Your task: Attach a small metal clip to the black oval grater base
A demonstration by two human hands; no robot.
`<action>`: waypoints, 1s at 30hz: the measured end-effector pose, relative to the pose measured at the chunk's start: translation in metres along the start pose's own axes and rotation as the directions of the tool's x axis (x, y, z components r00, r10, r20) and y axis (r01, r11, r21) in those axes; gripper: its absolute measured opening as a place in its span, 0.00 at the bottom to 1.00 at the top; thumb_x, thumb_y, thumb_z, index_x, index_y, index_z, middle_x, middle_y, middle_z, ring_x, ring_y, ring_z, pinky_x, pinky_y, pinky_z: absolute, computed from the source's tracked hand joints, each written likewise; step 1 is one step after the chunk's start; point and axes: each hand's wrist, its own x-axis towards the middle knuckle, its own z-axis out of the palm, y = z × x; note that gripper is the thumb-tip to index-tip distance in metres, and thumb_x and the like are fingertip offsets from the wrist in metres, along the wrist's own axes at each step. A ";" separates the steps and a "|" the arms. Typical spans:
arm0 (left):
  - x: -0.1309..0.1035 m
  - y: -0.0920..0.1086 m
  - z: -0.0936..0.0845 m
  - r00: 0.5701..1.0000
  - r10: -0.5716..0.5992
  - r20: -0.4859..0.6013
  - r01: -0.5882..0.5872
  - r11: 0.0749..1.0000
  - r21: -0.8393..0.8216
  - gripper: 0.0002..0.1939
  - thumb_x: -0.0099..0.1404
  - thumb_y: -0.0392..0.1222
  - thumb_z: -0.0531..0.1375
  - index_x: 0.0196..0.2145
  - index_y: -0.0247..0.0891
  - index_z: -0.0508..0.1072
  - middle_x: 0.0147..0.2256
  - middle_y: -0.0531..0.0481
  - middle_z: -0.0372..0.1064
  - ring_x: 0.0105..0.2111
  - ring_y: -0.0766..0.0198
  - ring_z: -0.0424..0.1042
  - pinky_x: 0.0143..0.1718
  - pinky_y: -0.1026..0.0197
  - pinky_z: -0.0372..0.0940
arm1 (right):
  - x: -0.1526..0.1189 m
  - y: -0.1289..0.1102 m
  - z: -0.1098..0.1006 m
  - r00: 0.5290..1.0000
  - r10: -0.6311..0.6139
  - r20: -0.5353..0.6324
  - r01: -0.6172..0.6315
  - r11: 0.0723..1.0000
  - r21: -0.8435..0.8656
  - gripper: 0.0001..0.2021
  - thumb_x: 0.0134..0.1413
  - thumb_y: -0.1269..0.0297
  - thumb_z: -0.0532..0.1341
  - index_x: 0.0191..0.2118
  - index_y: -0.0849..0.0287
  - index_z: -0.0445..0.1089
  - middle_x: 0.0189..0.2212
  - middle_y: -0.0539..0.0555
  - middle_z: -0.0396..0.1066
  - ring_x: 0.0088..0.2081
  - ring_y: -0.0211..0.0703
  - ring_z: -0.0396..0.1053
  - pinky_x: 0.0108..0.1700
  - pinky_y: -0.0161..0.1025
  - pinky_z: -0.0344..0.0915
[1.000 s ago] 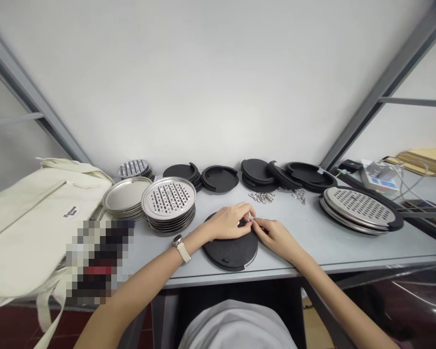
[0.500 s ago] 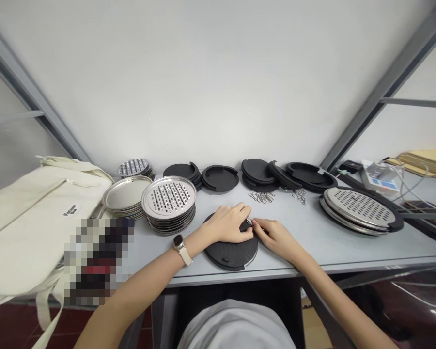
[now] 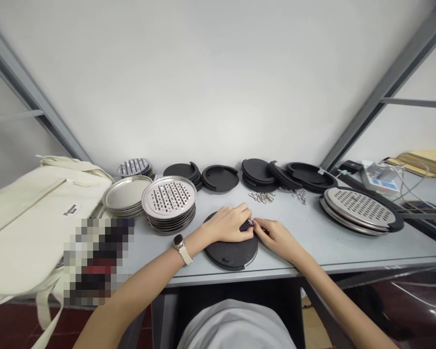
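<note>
A: What are the hands doing rn?

B: Both are working at one black disc (image 3: 236, 254), which is lying flat on the worktop (image 3: 294, 213), nr the front edge. The left hand (image 3: 230, 224) is covering its far part; thumb and forefinger are showing apart, the other fingers are partly hiding, so can't tell if they're gripping.

A: And the right hand (image 3: 276, 236)?

B: Its thumb and forefinger are coming together at the disc's right edge, apparently pinching a small metal piece (image 3: 250, 222). Too tiny to ID, poss. wire.

A: What's lying around?

B: Behind, black holders (image 3: 220, 179) are sitting along the wall, w/ loose wire hooks (image 3: 262, 197) in front. To the left, a stack of perforated plates (image 3: 169, 198) is standing beside a stack of plain metal discs (image 3: 126, 191). Far left, a cream bag (image 3: 51, 203) is lying.

A: How far along, approx.?

B: Judging by this view, midway on this pc: the metal bit is prob. not sitting fully in place. At right, a pile of plates w/ black rims (image 3: 359, 208) is looking put together. Many hooks, holders & plates are lying separate, so plenty is seemingly remaining.
</note>
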 end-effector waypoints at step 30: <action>0.000 -0.002 0.000 1.000 0.005 0.027 -0.003 0.998 -0.060 0.10 0.60 0.47 0.54 0.37 0.38 0.64 0.40 0.48 0.63 0.28 0.64 0.66 0.27 0.61 0.58 | 0.000 -0.004 -0.002 1.000 -0.006 -0.012 0.006 1.000 -0.004 0.16 0.64 0.61 0.45 0.26 0.57 0.60 0.21 0.50 0.67 0.23 0.38 0.62 0.28 0.33 0.54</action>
